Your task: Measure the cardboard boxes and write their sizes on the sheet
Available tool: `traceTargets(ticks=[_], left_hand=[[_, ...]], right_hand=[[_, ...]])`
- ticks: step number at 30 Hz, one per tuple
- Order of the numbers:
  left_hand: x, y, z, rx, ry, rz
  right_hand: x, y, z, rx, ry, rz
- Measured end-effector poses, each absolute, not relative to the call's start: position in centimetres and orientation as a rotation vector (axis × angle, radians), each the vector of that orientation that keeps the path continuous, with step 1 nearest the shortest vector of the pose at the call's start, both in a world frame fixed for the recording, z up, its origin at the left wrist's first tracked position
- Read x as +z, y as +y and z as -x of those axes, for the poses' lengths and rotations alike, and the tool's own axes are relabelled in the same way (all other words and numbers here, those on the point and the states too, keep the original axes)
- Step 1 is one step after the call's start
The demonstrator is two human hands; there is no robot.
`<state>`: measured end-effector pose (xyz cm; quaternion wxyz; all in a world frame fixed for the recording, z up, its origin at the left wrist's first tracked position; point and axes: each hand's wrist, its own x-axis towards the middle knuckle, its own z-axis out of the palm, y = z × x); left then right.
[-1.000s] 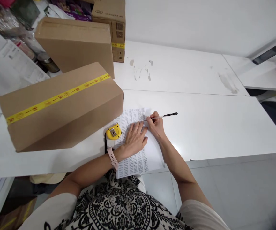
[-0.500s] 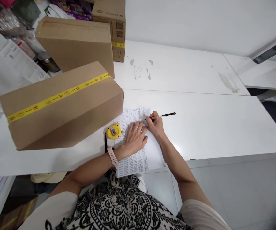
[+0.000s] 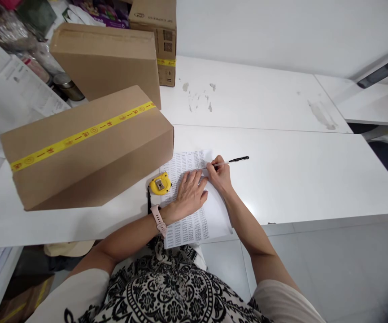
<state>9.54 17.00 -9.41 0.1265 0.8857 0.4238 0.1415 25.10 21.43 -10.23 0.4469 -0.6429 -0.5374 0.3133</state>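
Note:
Several columns of small text cover a white paper sheet [image 3: 184,231], whose lower edge hangs over the front of the white table. My left hand [image 3: 191,195] lies flat on the sheet with its fingers spread. Closed around a pen [image 3: 239,159] with a black end, my right hand [image 3: 219,175] rests on the sheet's upper right part; the pen's tip is close to the left fingertips and hard to make out. A yellow tape measure [image 3: 160,183] with a black strap lies at the sheet's left edge, beside my left hand.
A taped cardboard box [image 3: 89,148] stands on the table [image 3: 298,175] left of the sheet, with a second carton [image 3: 106,63] behind it. Farther back is another box [image 3: 167,42]. Wrapped goods and a metal-lidded jar [image 3: 67,86] crowd the far left.
My right hand and the pen have shifted very slightly to the right. My left hand, the sheet and the tape measure look the same.

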Motion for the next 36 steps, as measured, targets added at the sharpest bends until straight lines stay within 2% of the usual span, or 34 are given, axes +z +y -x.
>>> traceTargets(ticks=[36], left_hand=[[-9.37,17.01,-9.42,0.408,1.221,-2.591]], right_hand=[[-9.78,21.44,-25.26,0.770,-1.285,1.620]])
